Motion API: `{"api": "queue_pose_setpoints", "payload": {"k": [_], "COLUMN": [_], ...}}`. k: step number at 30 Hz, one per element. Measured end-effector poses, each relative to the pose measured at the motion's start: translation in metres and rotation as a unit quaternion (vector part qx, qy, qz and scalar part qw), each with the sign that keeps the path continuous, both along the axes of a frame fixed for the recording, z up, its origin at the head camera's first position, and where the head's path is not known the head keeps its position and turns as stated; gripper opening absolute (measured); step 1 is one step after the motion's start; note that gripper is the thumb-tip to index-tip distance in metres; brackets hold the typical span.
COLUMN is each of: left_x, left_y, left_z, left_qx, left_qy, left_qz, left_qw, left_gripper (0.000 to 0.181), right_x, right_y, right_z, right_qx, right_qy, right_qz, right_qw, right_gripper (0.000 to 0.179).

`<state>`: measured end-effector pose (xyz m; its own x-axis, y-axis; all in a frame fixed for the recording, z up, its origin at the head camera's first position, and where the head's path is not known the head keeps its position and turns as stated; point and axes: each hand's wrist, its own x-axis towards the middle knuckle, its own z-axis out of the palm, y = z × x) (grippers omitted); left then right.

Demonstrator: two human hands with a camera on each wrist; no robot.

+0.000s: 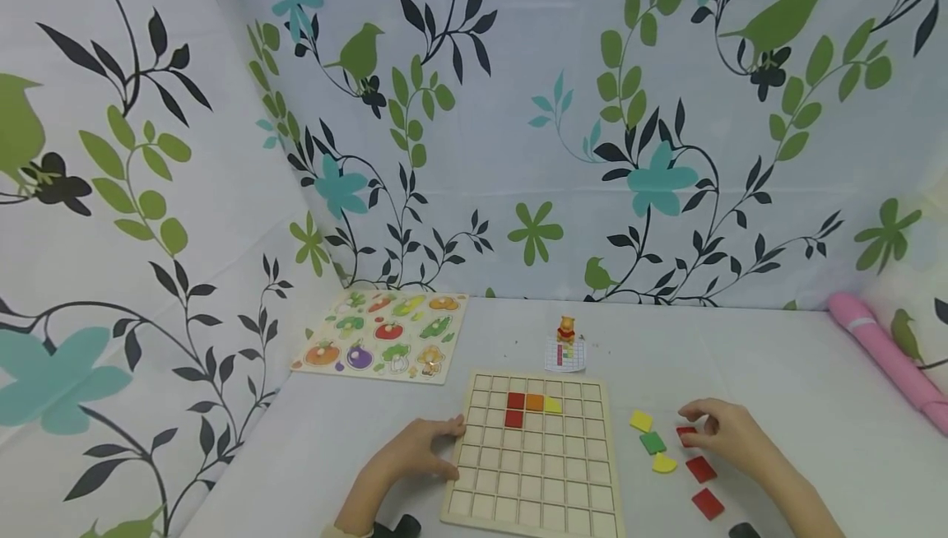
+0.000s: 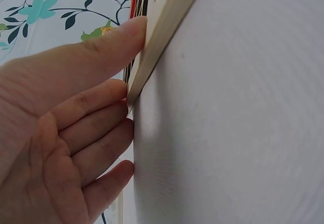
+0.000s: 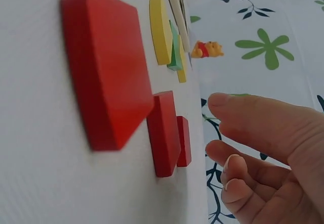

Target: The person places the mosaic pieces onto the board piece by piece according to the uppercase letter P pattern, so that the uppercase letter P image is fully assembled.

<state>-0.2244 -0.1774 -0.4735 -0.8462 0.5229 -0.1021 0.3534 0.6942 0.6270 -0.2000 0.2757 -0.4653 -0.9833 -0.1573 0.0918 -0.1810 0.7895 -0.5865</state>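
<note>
1. Currently, the right hand (image 1: 729, 439) hangs over the far red tile (image 3: 184, 142), thumb and fingers bent with a modest gap; the right wrist view shows nothing held, fingertips apart from the tile.

2. The left hand (image 1: 422, 449) has thumb and fingers spread along the near-left side of the board (image 1: 532, 465), touching its rim without wrapping round it.

3. That tile lies flat on the table (image 1: 792, 373), right of the board and partly hidden by fingers in the head view. The middle red tile (image 1: 700, 469) and near red tile (image 1: 708, 503) lie in a loose row towards the person.

4. Judging by looks, the tiles are light, stiff and hardly fragile, perhaps painted wood; smooth faces might slip a little. Best hold: thumb and forefinger on two opposite side edges, since they are thick enough to pinch.

5. The board looks light too and could slide when pressed, so a steadying touch at the rim makes sense.

6. Edges: the yellow tile (image 1: 641, 420), green tile (image 1: 652, 442) and yellow quarter (image 1: 664, 462) sit close together between the red row and the board; low sideways sweeps could nudge them. Lifting over them seems safer.

7. Room: white tabletop stretches from the red row to the pink roll (image 1: 881, 357), well apart, and nothing hangs above the tiles except the hand.
</note>
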Motion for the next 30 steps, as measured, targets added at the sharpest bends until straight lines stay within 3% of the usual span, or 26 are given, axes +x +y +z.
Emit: {"api": "queue_pose_setpoints", "payload": {"k": [15, 30], "left_x": [-0.002, -0.002], "left_y": [-0.001, -0.001], "left_z": [-0.001, -0.003], "left_qx": [0.002, 0.005], "left_qy": [-0.005, 0.0], "left_qz": [-0.003, -0.007], "left_qw": [1.0, 1.0], "left_gripper": [0.066, 0.067], "right_x": [-0.004, -0.006], "right_y": [0.006, 0.005], "right_z": [-0.011, -0.01], "right_qx": [0.01, 0.028], "right_qy": [-0.028, -0.044], "right_qz": [-0.001, 0.005], "right_qw": [0.9995, 0.9986], "right_gripper": [0.031, 0.024]}}
